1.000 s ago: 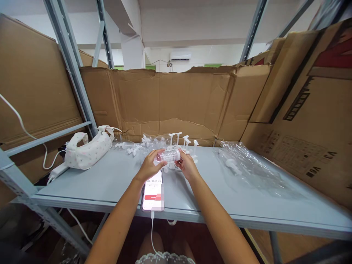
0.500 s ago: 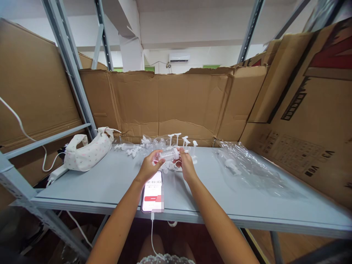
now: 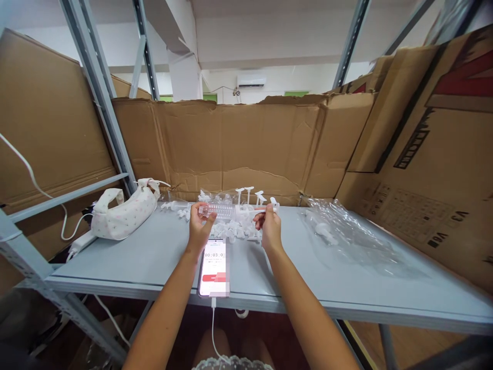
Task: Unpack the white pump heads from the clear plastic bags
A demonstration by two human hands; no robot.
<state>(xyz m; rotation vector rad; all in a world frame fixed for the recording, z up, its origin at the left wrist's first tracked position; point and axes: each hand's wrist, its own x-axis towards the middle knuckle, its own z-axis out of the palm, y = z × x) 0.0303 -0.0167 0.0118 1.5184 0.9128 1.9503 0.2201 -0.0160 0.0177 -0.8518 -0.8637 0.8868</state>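
At the centre of the frame, both hands hold a clear ribbed plastic syringe barrel with a white plunger [image 3: 227, 210] level above the pale grey-blue worktop [image 3: 154, 257]. The left hand [image 3: 200, 222] is closed around the barrel's left end, fingers wrapped over it. The right hand [image 3: 268, 223] pinches the white plunger end, which is drawn out to the right of the barrel. Just below the syringe lies a small heap of loose white plastic parts [image 3: 234, 231], with several white plungers standing upright [image 3: 248, 195] behind it near the brown cardboard wall [image 3: 246, 144]. A smartphone with a timer on its screen [image 3: 214, 267] lies flat near the worktop's front edge, between the forearms, its white cable hanging down. A white fabric pouch with small dots [image 3: 123, 213] sits at the left, and crumpled clear plastic bags [image 3: 346, 236] lie at the right.
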